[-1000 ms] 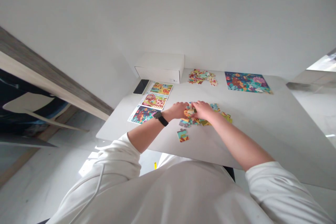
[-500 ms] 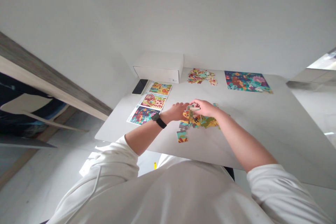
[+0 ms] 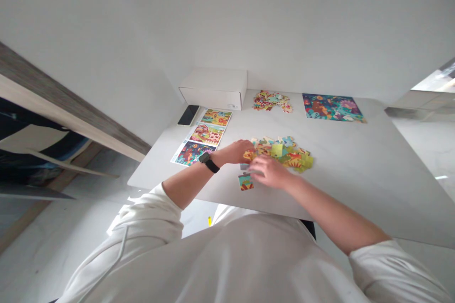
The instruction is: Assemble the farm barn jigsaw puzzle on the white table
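Observation:
My left hand [image 3: 237, 151], with a black watch on its wrist, is closed at the left of a heap of jigsaw pieces [image 3: 296, 158]. At its fingertips is an orange and yellow puzzle piece [image 3: 249, 154]. My right hand [image 3: 270, 172] hovers just below and to the right, its fingers apart and slightly blurred, with nothing visible in them. Under its fingertips, a grey-edged puzzle piece [image 3: 244, 167] is partly covered. Nearer to me lies a teal and red puzzle piece [image 3: 246, 182].
A reference sheet with three pictures [image 3: 208, 135] lies on the left, beside a phone [image 3: 188, 115]. Behind stands a white box [image 3: 211, 97]. A second heap of puzzle pieces [image 3: 272, 101] and an assembled dark-blue puzzle [image 3: 332, 107] are near the wall.
My right hand has moved down toward me, away from the top of the heap, and its fingers have spread. More of the heap shows now. My left hand has stayed nearly in place.

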`<state>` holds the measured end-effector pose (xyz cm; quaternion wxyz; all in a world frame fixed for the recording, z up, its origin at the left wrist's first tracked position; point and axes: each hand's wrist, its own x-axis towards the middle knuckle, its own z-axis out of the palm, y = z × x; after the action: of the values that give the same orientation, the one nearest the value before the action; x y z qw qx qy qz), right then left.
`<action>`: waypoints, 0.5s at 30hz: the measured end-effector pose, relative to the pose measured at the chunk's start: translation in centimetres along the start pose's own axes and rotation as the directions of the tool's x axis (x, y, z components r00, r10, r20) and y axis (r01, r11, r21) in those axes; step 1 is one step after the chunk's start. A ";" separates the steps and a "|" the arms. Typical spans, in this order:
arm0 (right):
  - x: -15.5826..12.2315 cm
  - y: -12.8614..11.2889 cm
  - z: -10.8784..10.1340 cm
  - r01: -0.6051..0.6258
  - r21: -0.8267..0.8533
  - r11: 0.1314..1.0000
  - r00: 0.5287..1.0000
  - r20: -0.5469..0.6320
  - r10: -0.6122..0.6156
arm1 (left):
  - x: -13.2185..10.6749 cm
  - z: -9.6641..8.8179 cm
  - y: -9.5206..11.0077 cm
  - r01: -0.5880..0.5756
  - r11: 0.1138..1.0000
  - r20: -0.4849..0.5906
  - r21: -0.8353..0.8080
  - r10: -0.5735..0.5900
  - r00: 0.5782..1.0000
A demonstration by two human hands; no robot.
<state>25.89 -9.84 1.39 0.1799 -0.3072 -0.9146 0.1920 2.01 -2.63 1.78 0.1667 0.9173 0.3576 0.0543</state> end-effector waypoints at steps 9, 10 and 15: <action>-3.4 1.1 1.0 -0.138 -0.240 0.961 0.990 -0.021 0.137 | -3.0 0.3 -0.4 0.107 0.990 -0.017 0.095 -0.106 0.994; -3.4 1.4 0.8 -0.147 -0.245 0.958 0.989 -0.028 0.145 | -2.9 0.6 0.0 0.098 0.990 -0.011 0.097 -0.097 0.995; -4.8 3.1 -0.4 -0.279 -0.305 0.911 0.960 -0.090 0.264 | -2.0 2.1 2.0 0.088 0.989 -0.057 0.115 -0.082 0.995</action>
<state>31.16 -10.51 -0.74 0.1215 -0.4605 -0.8773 0.0597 2.23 -5.89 0.56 0.1055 0.9077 0.4032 0.0498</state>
